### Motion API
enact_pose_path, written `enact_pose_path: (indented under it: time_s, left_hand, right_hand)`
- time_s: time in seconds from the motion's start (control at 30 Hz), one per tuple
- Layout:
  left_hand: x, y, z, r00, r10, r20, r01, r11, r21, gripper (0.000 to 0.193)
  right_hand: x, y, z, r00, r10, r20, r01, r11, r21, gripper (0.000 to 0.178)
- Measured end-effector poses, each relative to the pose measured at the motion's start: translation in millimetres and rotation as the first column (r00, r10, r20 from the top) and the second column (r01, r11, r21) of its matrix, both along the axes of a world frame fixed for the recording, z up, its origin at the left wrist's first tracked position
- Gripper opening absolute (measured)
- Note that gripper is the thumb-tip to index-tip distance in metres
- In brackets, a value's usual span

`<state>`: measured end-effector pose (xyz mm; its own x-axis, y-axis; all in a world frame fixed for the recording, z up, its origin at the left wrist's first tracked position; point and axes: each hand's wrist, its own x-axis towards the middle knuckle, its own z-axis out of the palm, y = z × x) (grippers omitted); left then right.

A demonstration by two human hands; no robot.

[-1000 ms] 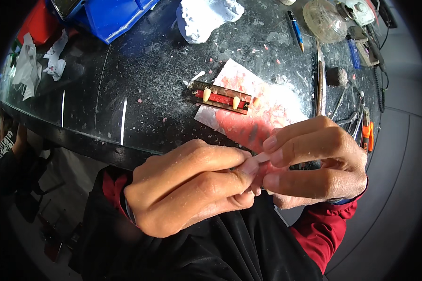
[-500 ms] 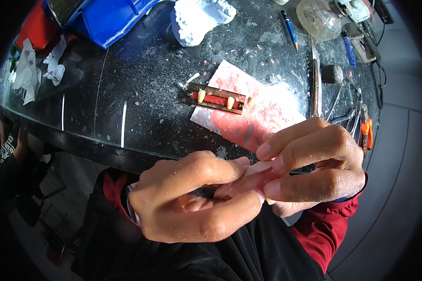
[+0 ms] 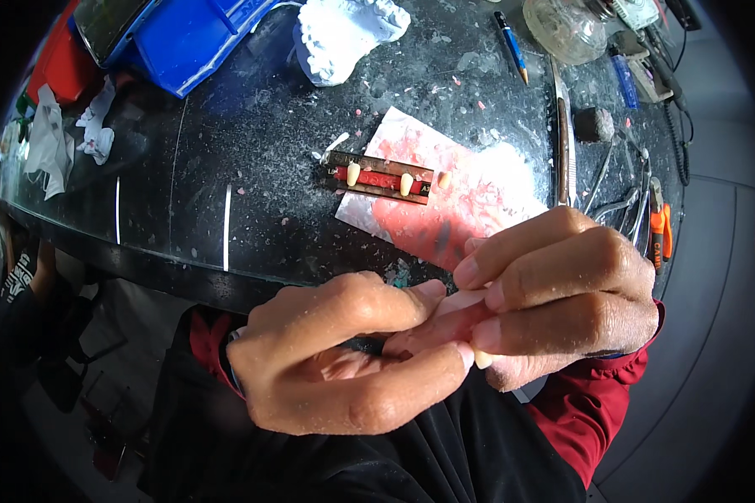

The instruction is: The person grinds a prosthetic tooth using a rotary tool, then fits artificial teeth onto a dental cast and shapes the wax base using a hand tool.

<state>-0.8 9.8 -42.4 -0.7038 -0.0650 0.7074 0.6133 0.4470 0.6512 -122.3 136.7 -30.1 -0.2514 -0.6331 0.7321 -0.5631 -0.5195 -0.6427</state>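
Note:
Close to the bench's front edge, my left hand [image 3: 335, 360] is closed with thumb and fingers around a pink denture plate [image 3: 457, 317]. My right hand [image 3: 572, 293] pinches the same plate from the other side with its fingertips. A cream-coloured tooth [image 3: 483, 360] shows at the plate's lower edge, between the two hands. Fingers hide most of the plate. Beyond my hands lies a dark strip with a red middle [image 3: 380, 178], bearing two artificial teeth. It rests partly on a white sheet [image 3: 356, 210] covered in pink shavings, with a loose tooth [image 3: 445, 179] beside it.
A white plaster dental cast [image 3: 340, 46] and a blue bin [image 3: 189, 50] stand at the back. Toward the right are a blue pen [image 3: 512, 49], a glass jar [image 3: 566, 32], a wooden-handled knife [image 3: 564, 151] and orange-handled pliers [image 3: 661, 230]. Crumpled tissue [image 3: 50, 151] lies far left.
Both hands keep their hold on the denture plate, with hardly any shift of the fingers. The bench scene has moved slightly in the picture, and the tooth between my hands shows more clearly.

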Motion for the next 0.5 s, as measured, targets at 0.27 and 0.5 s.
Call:
enact_pose_path:
  time_s: [0.27,0.5]
  left_hand:
    - [-3,11,-8,0.99,0.099,-0.102,-0.092,0.993,0.069,0.041]
    - [-1,16,-4,0.987,0.146,-0.061,-0.139,0.984,0.114,0.041]
  right_hand:
    - [-2,5,0,0.997,0.077,-0.027,-0.077,0.997,0.014,0.015]
    - [-7,7,5,0.987,0.153,-0.047,-0.149,0.985,0.091,0.012]
